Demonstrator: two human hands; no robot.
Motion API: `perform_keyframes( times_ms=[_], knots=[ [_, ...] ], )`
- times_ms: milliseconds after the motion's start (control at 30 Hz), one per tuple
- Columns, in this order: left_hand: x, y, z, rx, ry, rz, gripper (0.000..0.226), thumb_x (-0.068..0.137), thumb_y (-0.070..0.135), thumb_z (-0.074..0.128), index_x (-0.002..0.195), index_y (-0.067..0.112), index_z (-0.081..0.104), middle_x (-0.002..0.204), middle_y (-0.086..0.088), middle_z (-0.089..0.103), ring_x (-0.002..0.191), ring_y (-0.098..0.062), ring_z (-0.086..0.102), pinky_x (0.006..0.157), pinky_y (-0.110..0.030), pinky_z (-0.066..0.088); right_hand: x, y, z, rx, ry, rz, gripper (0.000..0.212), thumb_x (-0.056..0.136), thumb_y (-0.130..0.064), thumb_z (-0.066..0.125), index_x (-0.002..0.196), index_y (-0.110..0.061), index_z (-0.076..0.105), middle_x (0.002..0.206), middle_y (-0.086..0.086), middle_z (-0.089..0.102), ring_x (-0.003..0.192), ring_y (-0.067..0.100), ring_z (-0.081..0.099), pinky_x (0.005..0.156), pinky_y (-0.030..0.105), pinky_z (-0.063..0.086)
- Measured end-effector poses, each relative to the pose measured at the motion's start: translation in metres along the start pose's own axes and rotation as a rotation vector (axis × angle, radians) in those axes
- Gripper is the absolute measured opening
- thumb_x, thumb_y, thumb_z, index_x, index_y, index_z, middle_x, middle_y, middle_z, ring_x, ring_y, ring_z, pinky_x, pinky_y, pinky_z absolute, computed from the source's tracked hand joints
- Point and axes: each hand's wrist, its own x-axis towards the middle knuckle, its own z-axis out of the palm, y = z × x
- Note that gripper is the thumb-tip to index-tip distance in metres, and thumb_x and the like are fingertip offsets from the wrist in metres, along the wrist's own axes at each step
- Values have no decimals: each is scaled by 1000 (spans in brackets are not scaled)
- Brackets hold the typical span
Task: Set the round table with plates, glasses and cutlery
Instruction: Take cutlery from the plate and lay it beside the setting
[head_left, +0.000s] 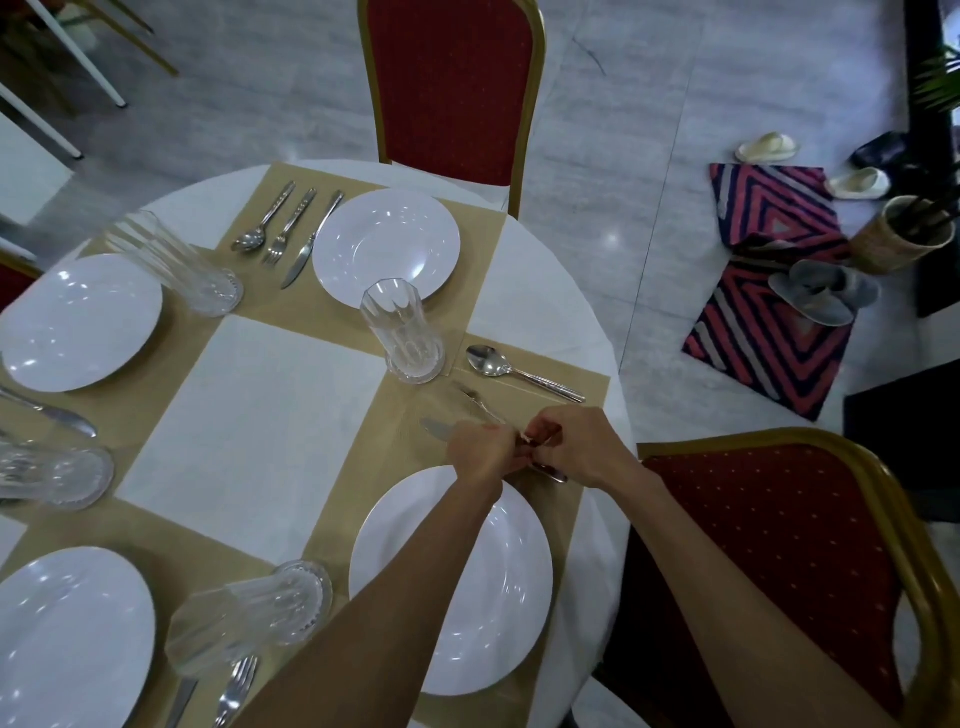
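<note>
On the head view I saw both hands meet over the mat (410, 410) just past the plate (493, 597). The left hand (475, 452) curled round the knife (435, 428). The right hand (576, 447) pinched what I took for the handle of the fork (471, 399). I judged they were squaring both pieces with the spoon (519, 371) near the glass (405, 332), to match the other settings.
</note>
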Motion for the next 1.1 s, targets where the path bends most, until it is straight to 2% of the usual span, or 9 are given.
perform_keyframes(
  times_ms=[133, 200, 267, 367, 500, 600, 733, 900, 1100],
  knots=[
    [0, -2, -3, 108, 3, 102, 17, 83, -1, 62, 69, -2, 70, 72, -21, 73, 66, -32, 74, 66, -42, 63, 7, 7, 2, -39, 25, 41, 17, 87, -10, 69, 100, -16, 78, 94, -6, 73, 82, 4, 60, 67, -3, 37],
    [1, -3, -4, 315, 44, 254, 15, 84, 6, 62, 77, 1, 74, 71, -11, 74, 61, -19, 71, 61, -28, 60, 10, 9, 1, -53, 36, 69, 16, 89, -12, 67, 99, -18, 79, 98, -5, 75, 84, 4, 60, 68, -2, 37],
    [1, -3, -3, 565, 93, 412, 16, 88, 13, 61, 90, 6, 76, 84, -5, 73, 72, -13, 65, 62, -14, 46, 13, 11, 0, -66, 59, 83, 17, 90, -13, 64, 98, -18, 79, 101, -4, 74, 88, 7, 62, 72, 3, 38],
    [6, -2, 3, 759, 83, 577, 19, 89, 13, 60, 100, 9, 75, 98, -6, 72, 95, -20, 65, 80, -25, 48, 18, 10, -2, -82, 85, 95, 20, 90, -11, 62, 99, -18, 78, 104, -2, 72, 98, 14, 63, 85, 18, 43],
    [11, 3, 9, 956, 45, 696, 21, 92, 9, 55, 106, 11, 70, 112, -10, 57, 101, -25, 59, 81, -30, 44, 23, 12, -4, -119, 93, 95, 24, 86, -7, 59, 91, -20, 79, 101, -2, 73, 97, 17, 65, 88, 26, 48],
    [14, 5, 10, 1012, 54, 758, 17, 90, 7, 57, 104, 12, 64, 114, -7, 49, 102, -24, 54, 72, -28, 36, 22, 15, -5, -122, 128, 115, 24, 83, -7, 60, 84, -24, 77, 93, -3, 73, 89, 16, 66, 84, 34, 53],
    [20, 10, 11, 1126, 12, 817, 21, 91, 11, 61, 112, 16, 66, 120, -6, 47, 113, -21, 47, 73, -26, 36, 15, 19, 0, -109, 149, 110, 11, 81, -22, 69, 87, -27, 77, 92, -4, 71, 86, 16, 66, 81, 37, 55],
    [25, 8, 13, 1098, 37, 828, 17, 94, 18, 60, 103, 15, 73, 113, -5, 50, 106, -18, 50, 72, -26, 36, 9, 26, 2, -103, 172, 139, 14, 82, -25, 72, 95, -28, 77, 101, -4, 64, 91, 14, 63, 84, 36, 54],
    [31, 6, 16, 1082, 55, 860, 16, 93, 20, 62, 101, 14, 74, 109, -4, 53, 103, -19, 51, 73, -28, 44, 7, 34, 2, -92, 250, 158, 10, 86, -26, 73, 96, -27, 75, 99, -4, 63, 90, 14, 62, 83, 33, 54]
  ],
)
